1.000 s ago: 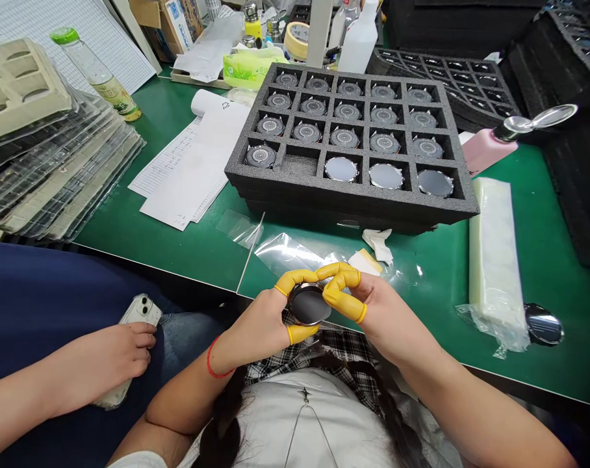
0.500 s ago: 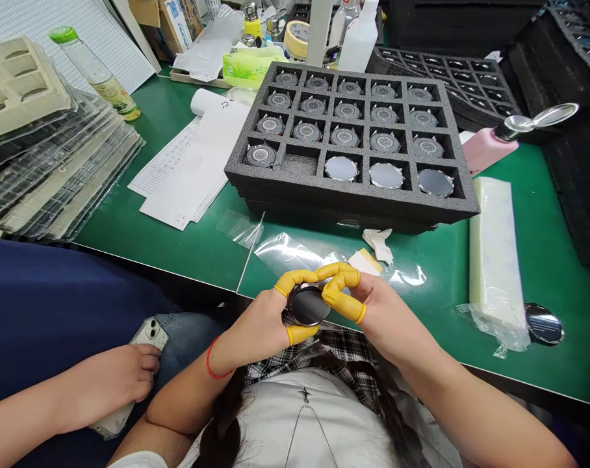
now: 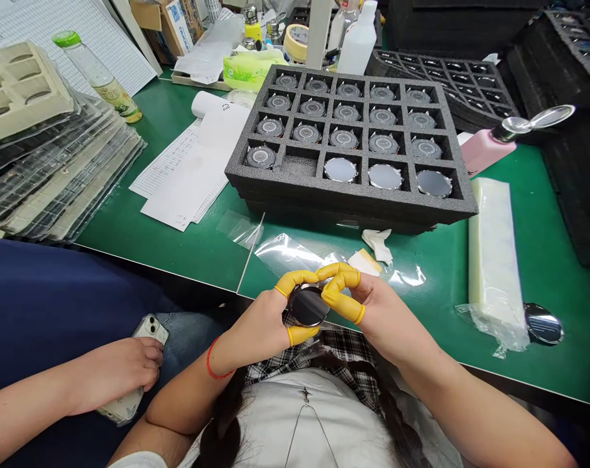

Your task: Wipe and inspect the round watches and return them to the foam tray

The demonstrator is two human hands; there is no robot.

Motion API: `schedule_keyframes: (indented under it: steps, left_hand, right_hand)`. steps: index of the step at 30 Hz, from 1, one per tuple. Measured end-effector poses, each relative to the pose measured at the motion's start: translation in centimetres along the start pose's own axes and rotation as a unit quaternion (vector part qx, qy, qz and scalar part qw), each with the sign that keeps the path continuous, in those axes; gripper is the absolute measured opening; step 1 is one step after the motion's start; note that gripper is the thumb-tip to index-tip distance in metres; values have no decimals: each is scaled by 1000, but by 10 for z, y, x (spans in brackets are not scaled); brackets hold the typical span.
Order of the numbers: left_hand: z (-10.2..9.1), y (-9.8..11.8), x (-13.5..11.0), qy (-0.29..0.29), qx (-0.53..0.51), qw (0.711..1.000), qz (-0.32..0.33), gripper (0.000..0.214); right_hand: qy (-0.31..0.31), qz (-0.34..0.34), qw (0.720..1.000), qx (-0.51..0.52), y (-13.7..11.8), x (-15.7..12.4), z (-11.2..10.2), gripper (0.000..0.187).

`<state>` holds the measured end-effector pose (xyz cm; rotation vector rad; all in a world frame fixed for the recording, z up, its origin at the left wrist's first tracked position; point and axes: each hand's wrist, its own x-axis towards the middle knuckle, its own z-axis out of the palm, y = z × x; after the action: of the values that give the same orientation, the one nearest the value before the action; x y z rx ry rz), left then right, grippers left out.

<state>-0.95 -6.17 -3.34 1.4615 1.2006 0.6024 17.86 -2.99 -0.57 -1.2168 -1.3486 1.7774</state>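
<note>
My left hand (image 3: 266, 322) and my right hand (image 3: 373, 309) together pinch a small round disc (image 3: 308, 305) with a dark shiny face, held just over the near table edge. Yellow finger cots cover my fingertips; a red cord circles my left wrist. Beyond my hands lies a black foam tray (image 3: 353, 198) with a grid of cells, most holding similar round parts; one cell in the front row is empty. Crinkled clear plastic film (image 3: 295, 252) lies on the green mat between tray and hands.
A co-worker's hand (image 3: 117, 374) at lower left grips a white phone (image 3: 129, 403) over a blue garment. Stacked clear trays (image 3: 56, 175), a bottle (image 3: 97, 75) and papers (image 3: 188, 169) sit left. A wrapped white pack (image 3: 492, 260), a shiny disc (image 3: 543, 324) and a pink dispenser (image 3: 487, 148) sit right.
My hands and the disc have hardly moved. The co-worker's hand has slid the phone down and slightly to the right across the lap.
</note>
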Motion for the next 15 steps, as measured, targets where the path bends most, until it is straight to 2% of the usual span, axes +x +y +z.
schedule_keyframes:
  steps: [15]
  left_hand:
    - [0, 5, 1, 3, 18, 1000, -8, 53]
  right_hand:
    - [-4, -6, 1000, -1, 5, 1, 0, 13]
